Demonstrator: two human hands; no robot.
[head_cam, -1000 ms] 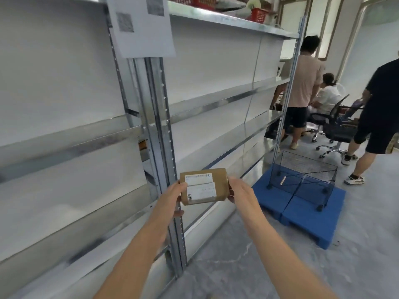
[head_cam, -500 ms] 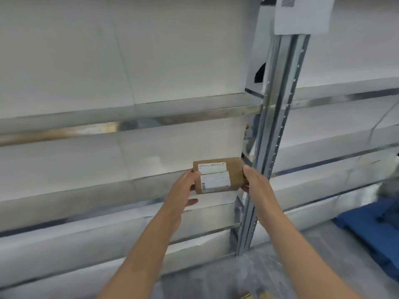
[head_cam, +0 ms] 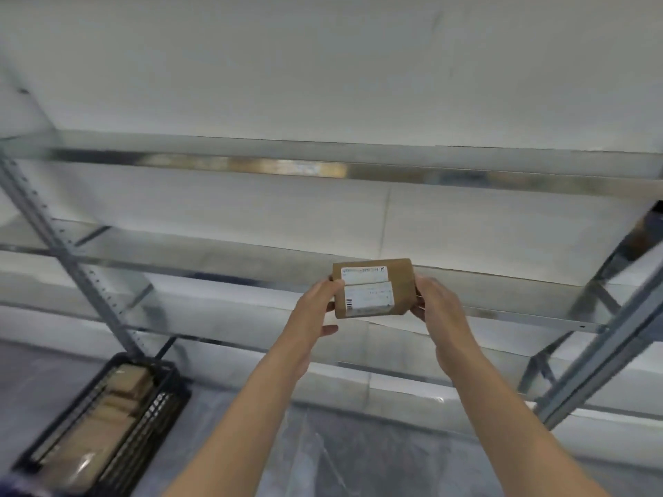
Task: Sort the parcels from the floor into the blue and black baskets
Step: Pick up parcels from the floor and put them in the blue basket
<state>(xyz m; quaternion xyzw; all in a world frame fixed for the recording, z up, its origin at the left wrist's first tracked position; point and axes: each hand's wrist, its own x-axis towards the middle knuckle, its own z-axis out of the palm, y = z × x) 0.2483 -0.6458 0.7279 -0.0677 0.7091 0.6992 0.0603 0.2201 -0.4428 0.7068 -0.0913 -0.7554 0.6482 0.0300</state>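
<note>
A small brown cardboard parcel (head_cam: pixel 373 288) with two white labels is held up in front of me at chest height. My left hand (head_cam: pixel 315 310) grips its left end, thumb on the front. My right hand (head_cam: pixel 436 301) holds its right end with the fingers wrapped behind. A black basket (head_cam: pixel 172 385) stands on the floor at the lower left, with several brown parcels inside it. No blue basket shows in this view.
Metal shelving (head_cam: pixel 251 152) with white back panels fills the view ahead; slanted uprights stand at the left (head_cam: pixel 71 260) and right (head_cam: pixel 610 338). Grey concrete floor (head_cam: pixel 341 453) lies below my arms.
My view has swung left along the shelving: the blue pallet and the people have left the frame and the black basket has come in at the lower left. Both hands still hold the parcel.
</note>
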